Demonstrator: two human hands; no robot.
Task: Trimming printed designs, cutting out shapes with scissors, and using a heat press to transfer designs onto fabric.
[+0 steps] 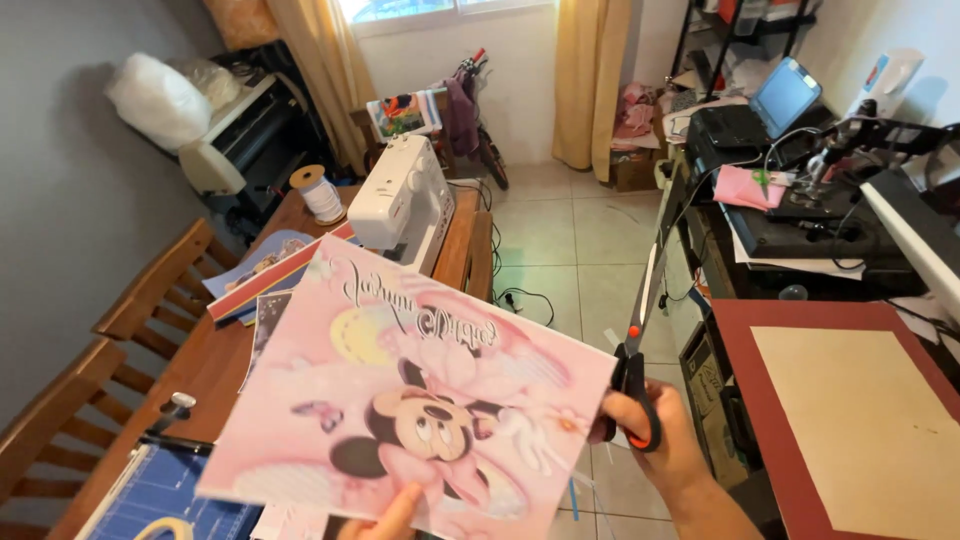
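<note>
**Thin print, long blades**

The pink cartoon print (410, 400) hangs in the air over the table's (215, 360) edge. My left hand (385, 515) pinches its bottom edge, fingers closed on it. My right hand (655, 435) grips the scissors (645, 320) just beside the print's right edge, blades pointing up and nearly shut. Held by one edge, the sheet could sag or twist, and a cut might wander or tear it.

A single head-worn camera looks forward and slightly downward from close behind the hands. It faces across a brown wooden table (215, 350) toward a curtained window (440, 10), apparently from standing height. No second view shares the scene.
</note>
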